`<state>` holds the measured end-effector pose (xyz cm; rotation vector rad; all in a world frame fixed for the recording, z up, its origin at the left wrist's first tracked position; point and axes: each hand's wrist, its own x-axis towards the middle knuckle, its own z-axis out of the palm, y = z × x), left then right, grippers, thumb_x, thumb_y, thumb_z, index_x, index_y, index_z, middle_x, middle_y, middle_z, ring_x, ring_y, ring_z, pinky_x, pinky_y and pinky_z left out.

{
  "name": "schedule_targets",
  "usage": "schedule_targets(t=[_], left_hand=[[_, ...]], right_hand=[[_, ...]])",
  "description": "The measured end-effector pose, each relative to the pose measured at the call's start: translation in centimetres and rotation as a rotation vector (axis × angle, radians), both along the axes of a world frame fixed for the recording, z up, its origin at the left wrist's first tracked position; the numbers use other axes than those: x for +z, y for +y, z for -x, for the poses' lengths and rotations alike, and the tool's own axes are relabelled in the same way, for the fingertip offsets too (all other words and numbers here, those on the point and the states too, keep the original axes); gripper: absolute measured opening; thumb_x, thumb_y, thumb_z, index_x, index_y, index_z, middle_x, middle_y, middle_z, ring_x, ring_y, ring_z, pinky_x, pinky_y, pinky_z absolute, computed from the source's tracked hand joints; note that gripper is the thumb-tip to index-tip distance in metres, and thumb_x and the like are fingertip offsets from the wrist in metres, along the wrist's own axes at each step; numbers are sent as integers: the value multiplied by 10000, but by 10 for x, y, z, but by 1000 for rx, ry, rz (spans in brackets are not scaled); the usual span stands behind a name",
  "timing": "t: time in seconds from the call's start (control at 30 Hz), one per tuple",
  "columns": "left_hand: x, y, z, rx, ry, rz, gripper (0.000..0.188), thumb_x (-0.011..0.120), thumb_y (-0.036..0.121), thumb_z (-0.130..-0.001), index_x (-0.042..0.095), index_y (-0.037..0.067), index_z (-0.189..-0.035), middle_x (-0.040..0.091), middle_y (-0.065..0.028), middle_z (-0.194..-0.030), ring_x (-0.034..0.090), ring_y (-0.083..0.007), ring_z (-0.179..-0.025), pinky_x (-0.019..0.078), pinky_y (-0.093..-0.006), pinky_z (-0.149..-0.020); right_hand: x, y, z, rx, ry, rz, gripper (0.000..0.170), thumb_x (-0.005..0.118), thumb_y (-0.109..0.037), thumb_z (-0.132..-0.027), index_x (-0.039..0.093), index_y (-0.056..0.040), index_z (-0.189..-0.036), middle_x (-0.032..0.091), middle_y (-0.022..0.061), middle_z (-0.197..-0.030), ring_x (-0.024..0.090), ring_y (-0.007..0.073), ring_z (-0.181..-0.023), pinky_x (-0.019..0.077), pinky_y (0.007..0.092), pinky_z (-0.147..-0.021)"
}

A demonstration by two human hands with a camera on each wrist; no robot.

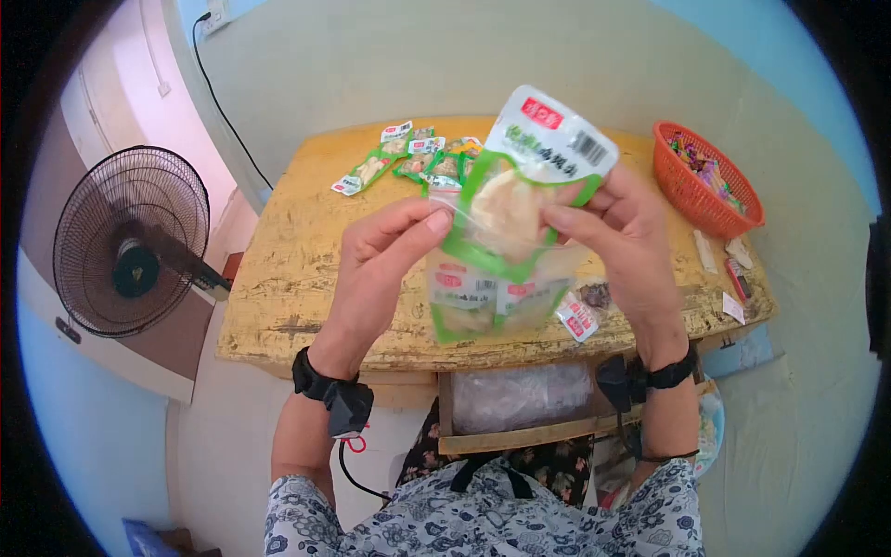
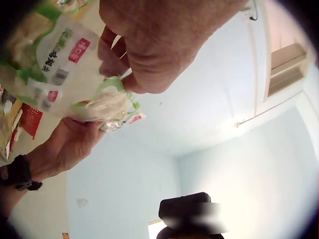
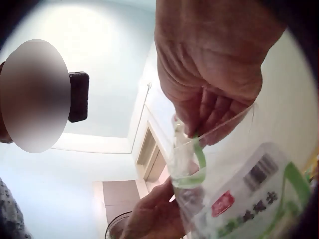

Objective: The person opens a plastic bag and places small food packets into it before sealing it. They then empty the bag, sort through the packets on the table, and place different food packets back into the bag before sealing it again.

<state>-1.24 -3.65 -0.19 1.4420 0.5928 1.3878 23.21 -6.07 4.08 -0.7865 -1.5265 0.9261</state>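
A clear bag [image 1: 501,316] holding green-and-white packets hangs between the hands, over the table's front edge. The left hand [image 1: 376,265] pinches its upper left edge between thumb and fingers. In the right hand [image 1: 631,241] a green-and-white packet [image 1: 506,209] is gripped by its right side, tilted, its lower end at the mouth of the bag. The left wrist view shows the left hand [image 2: 149,45] at the rim of the clear bag [image 2: 75,74]. Seen from the right wrist, the right hand [image 3: 212,74] holds the packet's green edge [image 3: 199,159] behind clear plastic.
Several small packets [image 1: 371,167] lie at the back of the yellow table [image 1: 288,269]. A red basket [image 1: 710,218] of wrapped items stands at the right. Another packet [image 1: 577,317] lies near the front edge, above an open drawer [image 1: 520,399] with plastic inside. A fan [image 1: 135,241] stands left.
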Motion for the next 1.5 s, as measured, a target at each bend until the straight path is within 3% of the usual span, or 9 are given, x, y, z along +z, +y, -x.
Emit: schedule_targets(t=[0.37,0.57,0.67,0.77,1.07,1.17,1.27,1.37,1.5], left_hand=[[-8,1,-1,-25,-48,6,196,672,124,-980,741,-5,-1109,729,-21,-1016,629,-85,-963,484,-260,-886],[-3,-3,-5,-22,-36,19,201,663,131,-983,747,-11,-1097,738,-36,-1014,639,-94,-953,493,-264,-881],[-1,-6,-7,-38,-35,41,211,660,133,-983,749,-19,-1099,743,-50,-1014,650,-104,-939,501,-272,-881],[-1,-6,-9,-27,-60,28,219,659,137,-984,749,-24,-1103,747,-59,-1009,657,-111,-939,506,-278,-887],[-5,-5,-2,-18,29,-13,275,589,151,-1007,703,-28,-1181,744,-139,-1068,694,-203,-1028,512,-364,-962],[-6,-7,-5,-21,46,-36,276,586,152,-1006,703,-32,-1176,744,-144,-1071,695,-212,-1032,511,-370,-968],[-5,-11,-9,-18,-22,22,209,630,135,-994,746,-12,-1088,753,-82,-1018,671,-138,-989,493,-310,-957],[-7,-10,-7,15,-18,-47,213,609,131,-1005,742,-16,-1083,750,-86,-1030,667,-148,-1011,485,-322,-978],[-14,-7,0,7,-99,-5,231,584,121,-1014,725,-26,-1124,745,-97,-1052,667,-163,-1032,479,-333,-994]], right_hand=[[-13,-3,5,240,-201,235,356,718,-76,-919,606,16,-1244,712,64,-1078,694,124,-925,568,277,-805],[6,-8,10,6,-167,-3,267,684,-76,-937,632,29,-1176,687,50,-894,666,84,-836,530,253,-747],[6,-1,3,-3,-474,-250,183,661,-62,-940,643,25,-1100,669,43,-854,654,81,-806,520,257,-722],[5,-7,18,70,-355,-143,84,642,-35,-932,637,17,-998,675,30,-865,647,85,-803,514,261,-716],[-9,-11,30,-13,-529,-183,82,670,-112,-879,671,-68,-948,670,96,-855,684,235,-853,537,359,-726],[-19,-7,26,-130,-787,-567,97,674,-119,-869,689,-91,-961,655,86,-834,655,273,-905,532,415,-724],[-14,-15,26,-72,-958,-558,129,675,-120,-869,708,-108,-993,636,81,-838,616,311,-920,523,432,-723],[-16,-20,18,-71,-750,-546,173,703,-98,-861,732,-101,-1032,696,68,-940,645,270,-964,528,401,-751],[-9,-41,-3,-268,-373,-425,590,840,-160,-775,618,-63,-1314,632,108,-1333,579,255,-1255,509,397,-956]])
